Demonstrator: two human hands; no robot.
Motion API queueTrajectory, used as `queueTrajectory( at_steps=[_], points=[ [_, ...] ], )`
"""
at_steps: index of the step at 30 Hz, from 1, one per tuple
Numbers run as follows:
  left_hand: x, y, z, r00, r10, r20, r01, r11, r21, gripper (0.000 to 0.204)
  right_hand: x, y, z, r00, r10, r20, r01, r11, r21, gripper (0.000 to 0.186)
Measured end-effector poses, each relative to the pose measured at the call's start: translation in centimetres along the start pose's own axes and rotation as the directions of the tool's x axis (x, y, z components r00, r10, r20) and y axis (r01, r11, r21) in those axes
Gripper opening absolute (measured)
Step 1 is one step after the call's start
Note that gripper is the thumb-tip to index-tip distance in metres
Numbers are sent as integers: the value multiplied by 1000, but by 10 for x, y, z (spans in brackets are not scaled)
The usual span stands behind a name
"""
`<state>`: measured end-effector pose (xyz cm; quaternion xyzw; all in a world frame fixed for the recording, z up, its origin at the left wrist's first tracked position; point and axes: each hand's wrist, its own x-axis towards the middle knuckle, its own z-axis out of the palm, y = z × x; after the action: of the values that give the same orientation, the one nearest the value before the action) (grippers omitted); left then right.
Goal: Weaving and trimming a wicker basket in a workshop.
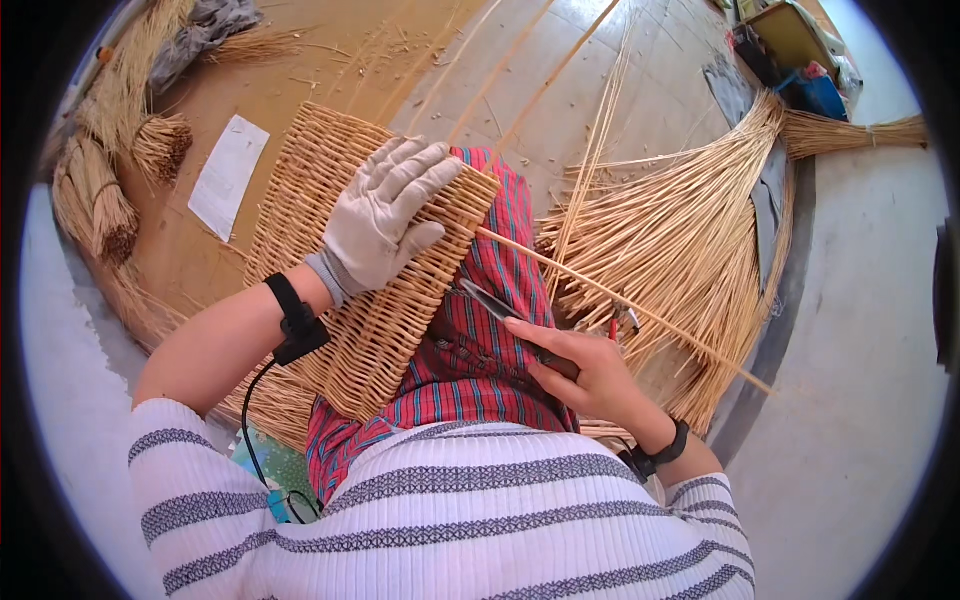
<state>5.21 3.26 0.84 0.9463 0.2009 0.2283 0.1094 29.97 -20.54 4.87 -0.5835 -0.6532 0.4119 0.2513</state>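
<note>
A woven wicker piece (350, 330) lies slanted across my lap, over red checked cloth (510, 220). Long loose stakes stick out from its far edge, and one stake (640, 310) runs from its right corner toward the lower right. My left hand (385, 210), in a pale work glove, lies on the weave near that corner. Its fingers are stretched to the far edge and the thumb is apart. Bare, my right hand (590, 375) is closed around the dark handle of a knife (495, 305). The blade points up and left, close to the wicker's right side.
A large fan of cut wicker rods (680, 240) spreads over the floor at right. Tied bundles (110, 210) lie at far left, near a white paper sheet (228, 178). A red-handled tool (620, 322) rests among the rods. Bins and a blue container (815, 95) stand far right.
</note>
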Motion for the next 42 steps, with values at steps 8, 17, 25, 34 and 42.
queueTrajectory(
  at_steps=[8,17,25,34,42],
  points=[
    [-4,-1,0,998,-31,-46,30,999,-13,57,8,-3,1,989,141,38,-144,983,111,58],
    [-3,-3,1,1000,-6,-31,5,1000,-18,53,14,3,1,985,155,69,-161,983,92,59],
    [-2,-1,0,999,-11,-31,10,999,-33,54,16,7,-2,991,121,65,-125,990,70,61],
    [-2,-3,1,998,19,52,-18,1000,-13,67,34,17,-22,985,-34,171,46,997,-67,67],
    [4,-4,5,984,-16,176,8,999,46,70,60,3,-44,949,-86,303,213,882,-419,50]
  ],
)
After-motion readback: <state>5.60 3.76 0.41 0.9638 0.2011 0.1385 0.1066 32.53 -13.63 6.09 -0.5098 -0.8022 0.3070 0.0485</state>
